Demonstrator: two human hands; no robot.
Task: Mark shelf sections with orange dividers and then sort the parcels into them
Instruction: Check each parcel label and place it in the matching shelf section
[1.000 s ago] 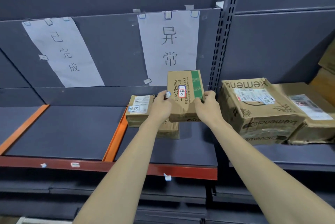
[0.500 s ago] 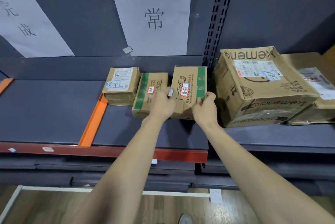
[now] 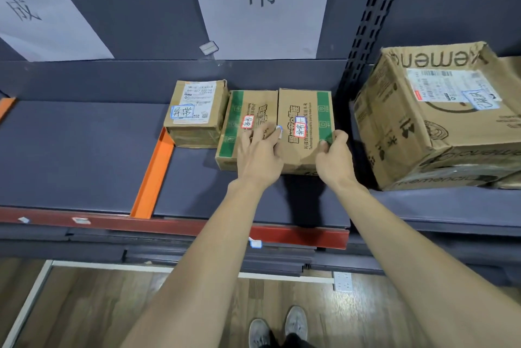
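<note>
A brown parcel with a green stripe lies flat on the grey shelf, pushed up against a matching parcel on its left. My right hand grips its front right corner, thumb on top. My left hand rests with flat fingers across the seam between the two parcels, a small white-blue tag at a fingertip. A smaller labelled parcel sits further left, beside the orange divider. Another orange divider shows at the far left edge.
A large brown carton stands on the neighbouring shelf to the right, past the perforated upright. Two paper signs hang on the back wall. A red beam edges the shelf front. My shoes are on the wooden floor below.
The parcel, held upright in both hands a second ago, has been lowered flat onto the shelf beside the matching one. My left hand shifted from its side to its top. The view tilted down.
</note>
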